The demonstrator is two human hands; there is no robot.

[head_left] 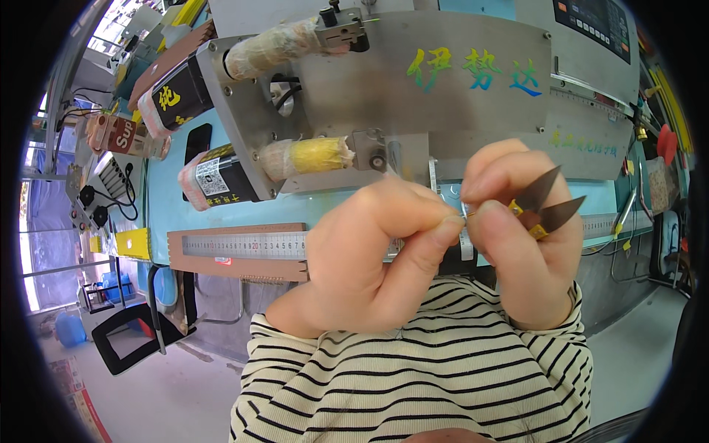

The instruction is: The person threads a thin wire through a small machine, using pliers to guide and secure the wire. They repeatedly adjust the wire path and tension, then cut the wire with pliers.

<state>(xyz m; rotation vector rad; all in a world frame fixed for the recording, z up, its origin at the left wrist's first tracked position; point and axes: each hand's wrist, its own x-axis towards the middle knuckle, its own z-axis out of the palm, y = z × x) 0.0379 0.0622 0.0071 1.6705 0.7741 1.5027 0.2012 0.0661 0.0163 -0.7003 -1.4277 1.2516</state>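
Close together over the front edge of the workbench, my two hands meet fingertip to fingertip. My left hand (362,258) is closed, thumb and forefinger pinched at a tiny thing too small to make out. Facing it, my right hand (528,251) is also closed, its thumb and forefinger pinching at the same spot. A pair of small thread snips (563,215) is tucked in my right hand, its two dark pointed blades spread apart and sticking out past the fingers. The rest of the snips is hidden by the hand.
Behind my hands stands a steel machine (362,81) with two wrapped rollers (303,157) and a control panel (591,29). A steel ruler (244,244) lies on a brown board at the left. Farther left are a black phone (198,139) and a chair (118,354).
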